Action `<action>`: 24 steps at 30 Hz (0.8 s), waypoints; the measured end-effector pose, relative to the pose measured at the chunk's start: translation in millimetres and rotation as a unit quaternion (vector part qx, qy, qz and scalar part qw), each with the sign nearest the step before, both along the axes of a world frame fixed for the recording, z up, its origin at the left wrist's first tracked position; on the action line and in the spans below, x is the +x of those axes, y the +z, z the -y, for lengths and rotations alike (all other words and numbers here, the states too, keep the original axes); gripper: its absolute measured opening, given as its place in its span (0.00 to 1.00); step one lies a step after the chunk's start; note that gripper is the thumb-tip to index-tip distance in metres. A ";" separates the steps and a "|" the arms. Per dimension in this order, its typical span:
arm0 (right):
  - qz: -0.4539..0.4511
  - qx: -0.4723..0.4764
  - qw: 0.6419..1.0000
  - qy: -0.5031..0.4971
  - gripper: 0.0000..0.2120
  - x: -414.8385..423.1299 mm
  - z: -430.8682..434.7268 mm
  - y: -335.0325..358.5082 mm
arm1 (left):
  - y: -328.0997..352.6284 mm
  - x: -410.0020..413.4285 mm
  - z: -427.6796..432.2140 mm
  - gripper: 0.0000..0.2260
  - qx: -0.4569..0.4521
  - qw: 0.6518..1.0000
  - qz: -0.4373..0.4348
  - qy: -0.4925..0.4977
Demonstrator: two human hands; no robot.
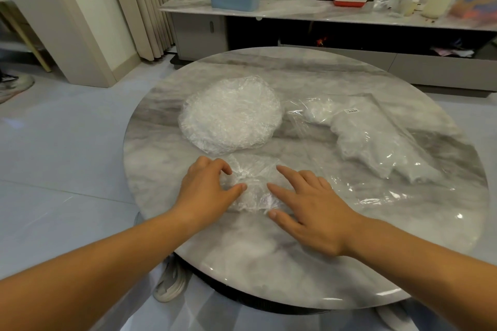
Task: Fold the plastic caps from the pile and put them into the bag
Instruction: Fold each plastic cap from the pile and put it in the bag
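One cap [252,174] lies on the desk [269,263] between your hands, just in front of the pile [231,115]. The bag [376,142] is off to the right. Your left hand [207,188] has curled fingers pinching the cap's edge. Your right hand [312,204] presses on it with flat, straight fingers. The plastic looks thin and slippery, so the fold may pop open or slide if you lift the flat hand too soon.

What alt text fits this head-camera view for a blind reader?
The left hand pinches and the right hand presses a crumpled plastic cap on a round marble table. Beyond lie the cap pile and a clear bag.
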State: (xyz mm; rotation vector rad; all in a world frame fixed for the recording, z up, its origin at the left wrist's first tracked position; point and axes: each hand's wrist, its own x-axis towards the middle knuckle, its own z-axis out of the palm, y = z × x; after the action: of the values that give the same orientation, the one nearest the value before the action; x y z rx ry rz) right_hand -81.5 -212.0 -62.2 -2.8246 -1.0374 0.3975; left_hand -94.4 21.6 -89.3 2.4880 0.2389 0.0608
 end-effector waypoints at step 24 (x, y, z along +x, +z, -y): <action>-0.267 0.365 0.823 -0.343 0.19 92.3 -44.3 6.5 | -3.3 21.8 9.5 0.43 0.015 0.995 -0.076 0.068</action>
State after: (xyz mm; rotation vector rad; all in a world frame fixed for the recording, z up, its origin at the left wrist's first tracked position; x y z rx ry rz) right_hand 10.8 -167.8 -55.7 -1.9842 0.0101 0.5113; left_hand -72.6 12.1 -92.5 2.5056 0.4754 -0.0687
